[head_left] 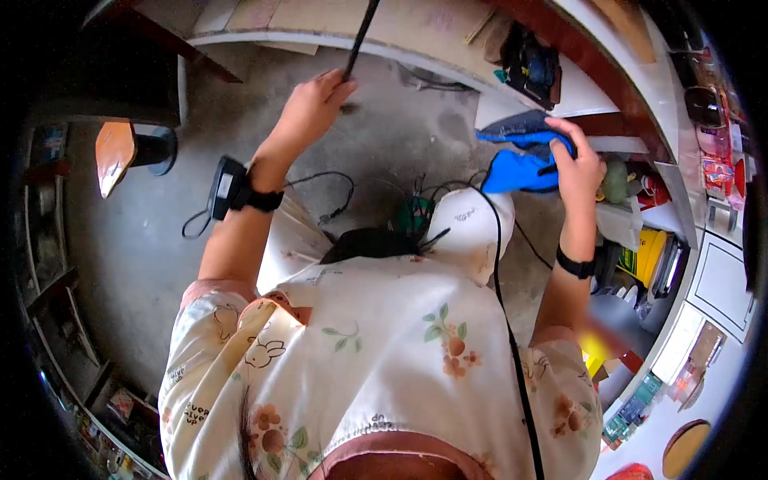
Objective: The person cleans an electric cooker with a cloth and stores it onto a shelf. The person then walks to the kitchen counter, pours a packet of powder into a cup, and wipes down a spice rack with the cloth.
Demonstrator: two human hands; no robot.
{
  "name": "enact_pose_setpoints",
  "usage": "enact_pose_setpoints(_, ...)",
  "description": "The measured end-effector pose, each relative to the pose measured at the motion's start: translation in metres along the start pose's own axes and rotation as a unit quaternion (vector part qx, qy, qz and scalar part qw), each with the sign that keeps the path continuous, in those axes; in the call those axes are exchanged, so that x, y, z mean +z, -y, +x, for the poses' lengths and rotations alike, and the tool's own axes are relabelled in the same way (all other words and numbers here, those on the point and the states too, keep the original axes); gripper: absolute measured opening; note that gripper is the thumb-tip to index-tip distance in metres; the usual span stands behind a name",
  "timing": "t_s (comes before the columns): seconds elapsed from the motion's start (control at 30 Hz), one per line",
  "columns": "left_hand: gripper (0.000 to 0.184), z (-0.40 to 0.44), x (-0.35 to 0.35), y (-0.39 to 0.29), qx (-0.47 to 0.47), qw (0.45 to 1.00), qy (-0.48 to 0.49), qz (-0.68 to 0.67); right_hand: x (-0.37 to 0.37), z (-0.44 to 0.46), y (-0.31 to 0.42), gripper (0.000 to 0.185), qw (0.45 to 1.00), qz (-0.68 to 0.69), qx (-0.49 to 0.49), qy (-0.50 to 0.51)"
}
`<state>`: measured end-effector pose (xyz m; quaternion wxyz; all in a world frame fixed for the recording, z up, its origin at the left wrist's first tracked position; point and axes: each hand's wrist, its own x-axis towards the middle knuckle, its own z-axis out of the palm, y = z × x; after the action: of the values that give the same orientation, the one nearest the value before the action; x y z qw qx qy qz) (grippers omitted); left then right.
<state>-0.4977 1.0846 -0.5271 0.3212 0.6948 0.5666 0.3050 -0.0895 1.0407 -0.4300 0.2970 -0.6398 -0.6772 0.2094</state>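
My left hand is closed around the lower end of a thin, dark, straight rod or cord, which runs up out of the frame. At the right, my right hand grips a blue and dark-grey cloth piece between thumb and fingers. The cloth hangs folded in two layers over the floor, beside my knee; its exact kind I cannot tell. A black device is strapped on my left wrist, and a black band circles the right one.
Black cables trail around my legs, and one runs down my shirt. A shelf edge curves ahead, with a dark bundle on it. A yellow container and bags stand at right. A wooden-topped stool is at left.
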Motion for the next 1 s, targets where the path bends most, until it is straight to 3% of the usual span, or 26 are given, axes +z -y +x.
enact_pose_setpoints(0.07,0.029,-0.005,-0.018,0.001,-0.015,0.997,-0.05,0.063,-0.012,-0.009,0.004,0.03,1.0,-0.009,0.016,0.003)
enact_pose_setpoints(0.13,0.024,-0.01,-0.048,-0.008,-0.086,0.992,-0.091,-0.013,-0.019,-0.014,-0.011,0.03,1.0,0.025,0.014,0.0)
enact_pose_setpoints(0.2,0.023,-0.014,-0.076,0.012,-0.063,0.98,-0.181,-0.052,-0.03,-0.019,-0.001,0.028,0.999,0.05,-0.01,-0.01)
enact_pose_setpoints(0.27,0.024,-0.021,-0.114,-0.021,-0.074,0.947,-0.259,-0.175,-0.04,-0.021,0.005,0.017,0.997,0.072,-0.003,-0.015)
enact_pose_setpoints(0.33,0.025,-0.029,-0.152,-0.05,-0.062,0.935,-0.304,-0.171,-0.048,-0.019,-0.001,0.015,0.993,0.074,-0.09,-0.013)
enact_pose_setpoints(0.37,0.025,-0.028,-0.168,-0.052,0.026,0.935,-0.311,-0.166,-0.052,-0.016,0.003,0.015,0.992,0.103,-0.075,-0.004)
enact_pose_setpoints(0.43,0.026,-0.035,-0.182,-0.103,0.061,0.925,-0.283,-0.247,-0.059,-0.016,0.017,0.015,0.986,0.159,-0.039,0.021)
enact_pose_setpoints(0.53,0.023,-0.039,-0.172,-0.158,0.114,0.934,-0.197,-0.276,-0.064,-0.009,0.073,0.016,0.975,0.206,-0.075,-0.032)
enact_pose_setpoints(0.6,0.023,-0.044,-0.161,-0.192,0.079,0.94,-0.103,-0.316,-0.07,-0.003,0.108,0.017,0.96,0.267,-0.062,-0.063)
enact_pose_setpoints(0.67,0.023,-0.041,-0.14,-0.216,0.098,0.943,-0.057,-0.313,-0.084,0.006,0.109,0.016,0.957,0.25,-0.119,-0.089)
enact_pose_setpoints(0.73,0.022,-0.028,-0.122,-0.221,0.11,0.944,-0.019,-0.312,-0.093,0.015,0.132,0.018,0.936,0.226,-0.196,-0.188)
enact_pose_setpoints(0.8,0.02,-0.016,-0.112,-0.235,0.055,0.947,-0.001,-0.315,-0.098,0.022,0.17,0.017,0.909,0.2,-0.23,-0.285)
enact_pose_setpoints(0.83,0.02,-0.01,-0.11,-0.241,0.03,0.946,0.008,-0.321,-0.095,0.032,0.19,0.023,0.881,0.197,-0.303,-0.305)
enact_pose_setpoints(0.93,0.026,0.013,-0.096,-0.233,0.02,0.91,0.041,-0.412,-0.087,0.074,0.235,0.029,0.821,0.026,-0.474,-0.317)
enact_pose_setpoints(1.0,0.028,0.021,-0.086,-0.24,0.029,0.884,0.042,-0.465,-0.067,0.086,0.252,0.026,0.824,0.075,-0.487,-0.281)
